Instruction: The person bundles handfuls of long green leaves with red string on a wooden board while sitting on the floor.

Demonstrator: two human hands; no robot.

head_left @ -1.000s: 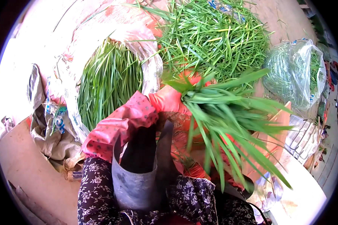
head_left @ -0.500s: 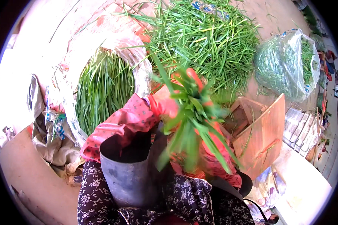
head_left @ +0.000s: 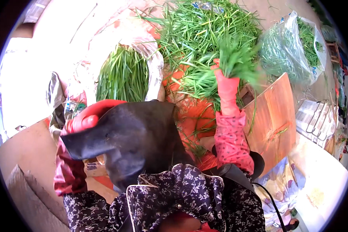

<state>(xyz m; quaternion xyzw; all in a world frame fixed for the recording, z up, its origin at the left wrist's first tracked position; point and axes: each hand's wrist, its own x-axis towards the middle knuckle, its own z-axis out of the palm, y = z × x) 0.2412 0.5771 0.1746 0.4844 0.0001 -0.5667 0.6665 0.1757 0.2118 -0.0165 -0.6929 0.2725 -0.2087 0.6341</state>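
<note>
My right hand (head_left: 225, 83), in a red rubber glove, is closed round a bunch of garlic chives (head_left: 237, 60). The leaf ends are smeared by motion. It is over the near right side of a large heap of loose chives (head_left: 208, 34). On the left, my left hand (head_left: 85, 120), also gloved in red, grips the edge of a black rubber apron (head_left: 143, 135) and spreads it across my lap. Beyond the apron, more chives (head_left: 123, 75) stand packed side by side in a whitish plastic sack (head_left: 155, 73).
A clear plastic bag (head_left: 284, 50) of greens stands at the far right. Close to my right forearm is a tilted wooden board (head_left: 272, 120). Past it lies a white slotted plastic crate (head_left: 315, 118). Orange sheeting (head_left: 195, 116) covers the ground in the middle.
My right hand has carried the chives away from my lap, up and right toward the heap. My left hand has moved left and lifted the apron's edge, which now lies spread.
</note>
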